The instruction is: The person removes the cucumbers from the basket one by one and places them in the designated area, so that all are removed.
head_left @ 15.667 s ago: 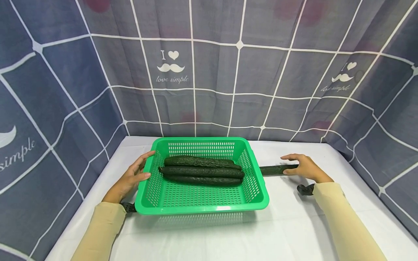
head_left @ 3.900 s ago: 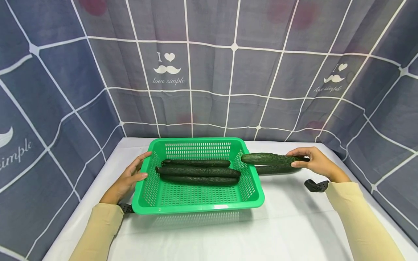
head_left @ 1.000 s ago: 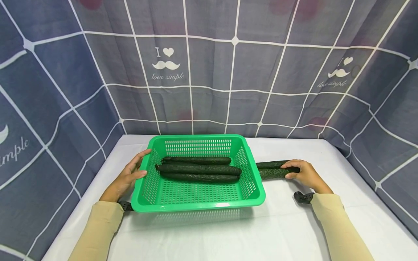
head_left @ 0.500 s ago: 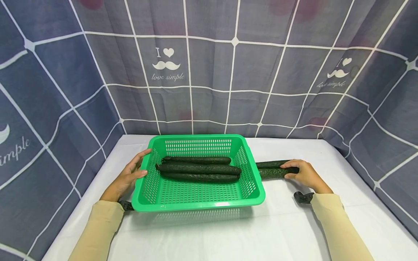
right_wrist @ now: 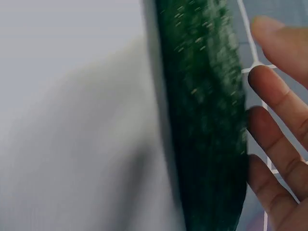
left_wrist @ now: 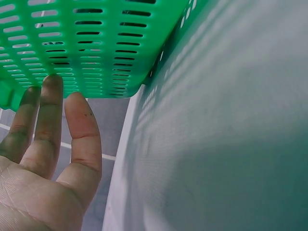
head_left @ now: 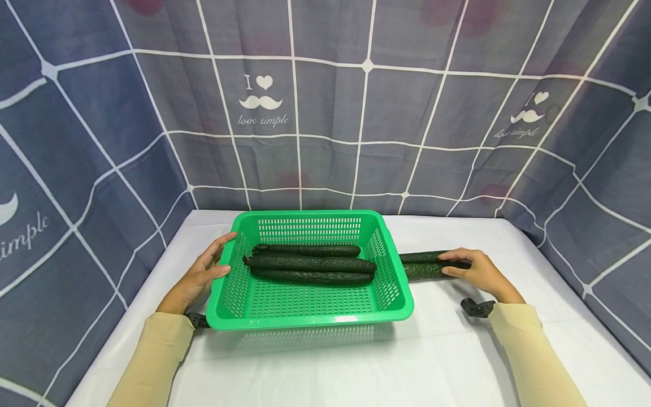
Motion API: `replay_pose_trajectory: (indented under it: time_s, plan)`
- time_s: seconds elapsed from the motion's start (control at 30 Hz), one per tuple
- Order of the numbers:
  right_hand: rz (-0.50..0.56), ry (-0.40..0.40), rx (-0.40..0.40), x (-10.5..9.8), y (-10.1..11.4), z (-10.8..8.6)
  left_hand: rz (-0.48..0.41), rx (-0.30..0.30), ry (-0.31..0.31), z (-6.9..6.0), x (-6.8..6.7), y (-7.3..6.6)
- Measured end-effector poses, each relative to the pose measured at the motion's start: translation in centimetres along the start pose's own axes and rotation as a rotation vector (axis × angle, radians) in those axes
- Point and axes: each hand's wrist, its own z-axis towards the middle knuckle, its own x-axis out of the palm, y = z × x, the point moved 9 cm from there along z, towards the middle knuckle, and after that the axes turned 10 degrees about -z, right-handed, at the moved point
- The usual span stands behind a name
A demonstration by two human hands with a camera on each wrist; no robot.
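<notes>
In the head view a green plastic basket (head_left: pixel 310 323) stands on the table, with three dark green cucumbers (head_left: pixel 315 264) lying lengthwise inside. My left hand (head_left: pixel 195 277) is at the basket's left side; in the left wrist view its loosely extended fingers (left_wrist: pixel 52 103) touch the slotted wall. To the right of the basket lie two more cucumbers side by side, a back cucumber (head_left: pixel 422 257) and a bumpy front cucumber (head_left: pixel 423 272). Over their right ends is my right hand (head_left: pixel 480 272). The right wrist view shows its fingers (right_wrist: pixel 274 132) relaxed along the bumpy cucumber, the thumb apart from it.
A white cloth (head_left: pixel 315 373) covers the table. Grey-blue curtains (head_left: pixel 330 113) with white grid lines rise behind it and along both sides. A black wrist camera (head_left: pixel 477 308) sits under the right wrist, close to the tabletop.
Earlier my right hand held the bumpy cucumber over the basket's right rim; now that cucumber lies on the table in front of the other. Just now the right fingers loosened slightly. Left hand stayed put.
</notes>
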Motion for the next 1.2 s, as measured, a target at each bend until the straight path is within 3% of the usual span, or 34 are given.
replay_pose_trajectory:
  time_s: [0.23, 0.4, 0.83, 1.2]
  plan:
    - [0.236, 0.05, -0.04, 0.1, 0.7, 0.0, -0.005, -0.006, -0.008, -0.2, -0.1, 0.1]
    - [0.336, 0.117, -0.048, 0.3, 1.5, 0.2, 0.017, -0.021, -0.01, -0.2, -0.1, 0.1]
    - [0.386, 0.234, -0.052, 0.1, 5.2, 0.8, 0.041, 0.005, 0.011, -0.2, 0.2, 0.0]
    - [0.457, 0.331, -0.148, 0.1, 8.4, 1.6, 0.008, -0.018, -0.003, -0.1, 0.1, -0.1]
